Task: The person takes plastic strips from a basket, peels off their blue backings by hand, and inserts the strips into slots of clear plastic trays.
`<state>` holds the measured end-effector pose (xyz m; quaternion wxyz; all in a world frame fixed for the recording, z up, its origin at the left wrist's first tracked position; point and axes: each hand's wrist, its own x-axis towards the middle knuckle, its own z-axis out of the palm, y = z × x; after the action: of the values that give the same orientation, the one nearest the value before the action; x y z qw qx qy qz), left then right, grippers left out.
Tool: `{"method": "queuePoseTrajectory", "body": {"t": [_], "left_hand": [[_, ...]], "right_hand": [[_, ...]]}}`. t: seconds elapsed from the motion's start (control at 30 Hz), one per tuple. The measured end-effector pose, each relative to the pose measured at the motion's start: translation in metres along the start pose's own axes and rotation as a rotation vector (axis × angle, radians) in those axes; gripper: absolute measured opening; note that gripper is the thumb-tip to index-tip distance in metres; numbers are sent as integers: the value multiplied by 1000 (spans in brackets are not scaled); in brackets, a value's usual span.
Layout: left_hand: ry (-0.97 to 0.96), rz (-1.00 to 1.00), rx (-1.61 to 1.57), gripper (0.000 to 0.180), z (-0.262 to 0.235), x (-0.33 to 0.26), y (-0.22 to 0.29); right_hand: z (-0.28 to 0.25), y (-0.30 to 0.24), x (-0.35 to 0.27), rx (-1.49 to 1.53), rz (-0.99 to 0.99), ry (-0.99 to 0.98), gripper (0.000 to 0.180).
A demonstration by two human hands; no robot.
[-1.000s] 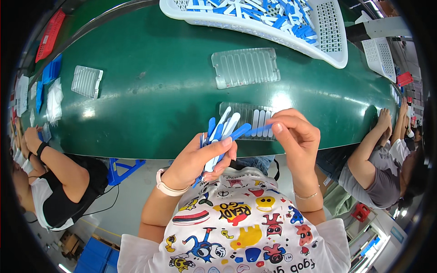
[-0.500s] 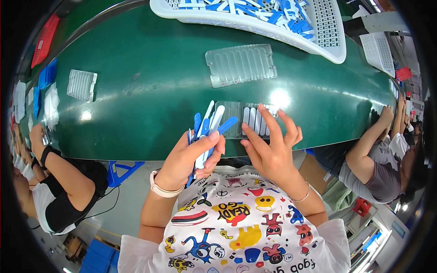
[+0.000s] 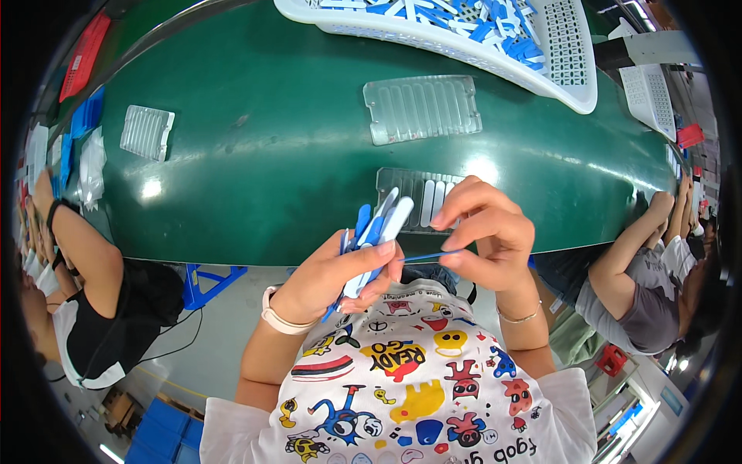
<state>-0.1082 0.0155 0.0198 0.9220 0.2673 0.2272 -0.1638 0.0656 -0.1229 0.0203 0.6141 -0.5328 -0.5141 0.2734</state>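
Observation:
My left hand (image 3: 340, 272) is closed around a bunch of flat blue and white sticks (image 3: 375, 232) with rounded ends. Between my right thumb and fingers a thin blue stick (image 3: 427, 257) is pinched, seen edge-on, its other end at my left fingertips. My right hand (image 3: 491, 240) is in front of a clear ribbed plastic tray (image 3: 393, 182) at the table's near edge. Several white sticks (image 3: 434, 203) lie side by side in that tray's slots; my right hand hides its right part.
Farther back on the green table (image 3: 255, 162) lies another clear ribbed tray (image 3: 423, 110), with a smaller one (image 3: 147, 133) at the left. A white perforated basket (image 3: 456, 56) of blue and white sticks stands at the far side. Co-workers sit left (image 3: 89, 263) and right (image 3: 634, 271).
My right hand has left the tray, come back toward my left hand, and taken hold of a blue stick. The left hand has shifted slightly right with the bunch.

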Motion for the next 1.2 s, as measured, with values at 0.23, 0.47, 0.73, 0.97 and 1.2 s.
{"method": "queuePoseTrajectory", "body": {"t": [0.23, 0.47, 0.73, 0.97, 1.2], "left_hand": [[94, 90, -8, 30, -6, -2, 4], [129, 63, 143, 30, -4, -1, 6], [134, 35, 286, 32, 1, 0, 3], [125, 48, 299, 32, -3, -3, 2], [86, 112, 165, 30, -12, -6, 3]], "right_hand": [[3, 8, 1, -222, 608, 305, 15], [7, 13, 8, -865, 189, 39, 25], [15, -12, 10, -155, 308, 13, 16], [11, -17, -24, -431, -175, 143, 18], [14, -8, -42, -884, -569, -49, 15]]}}
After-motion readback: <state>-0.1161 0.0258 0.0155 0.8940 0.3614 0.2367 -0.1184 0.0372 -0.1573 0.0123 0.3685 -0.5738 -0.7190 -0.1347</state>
